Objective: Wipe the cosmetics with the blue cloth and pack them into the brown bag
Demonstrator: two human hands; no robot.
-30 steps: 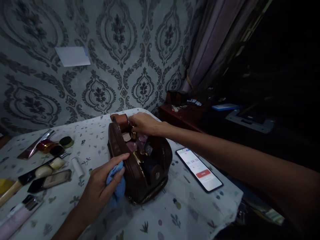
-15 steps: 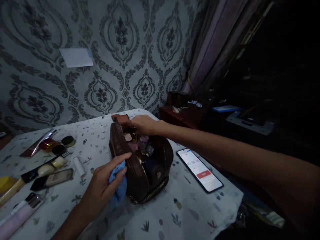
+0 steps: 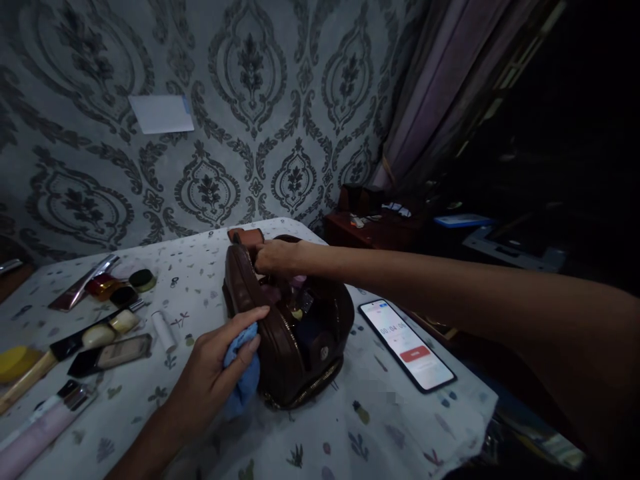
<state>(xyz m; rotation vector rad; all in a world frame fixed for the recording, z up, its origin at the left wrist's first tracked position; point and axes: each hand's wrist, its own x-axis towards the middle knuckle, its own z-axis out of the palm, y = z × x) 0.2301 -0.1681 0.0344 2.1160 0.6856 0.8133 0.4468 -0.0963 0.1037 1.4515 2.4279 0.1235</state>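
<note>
A brown leather pouch (image 3: 280, 353) stands unzipped on the table, with small bottles and cosmetics showing in its mouth. My left hand (image 3: 215, 373) is closed on a blue cloth (image 3: 243, 373) and presses it against the pouch's left side. My right hand (image 3: 275, 257) reaches into the far end of the pouch, its fingers curled down among the items; what they grip is hidden.
A phone (image 3: 407, 343) with a lit timer screen lies right of the pouch. Cosmetics lie scattered at the left: a compact (image 3: 113, 353), a white tube (image 3: 164, 330), brushes, round pots (image 3: 143, 280). The floral tablecloth (image 3: 350, 433) ends at the right; a dark wooden stand (image 3: 375, 227) is beyond.
My right hand has sunk lower into the pouch's far end. My left hand stays pressed on the pouch with the cloth. The view has shifted slightly.
</note>
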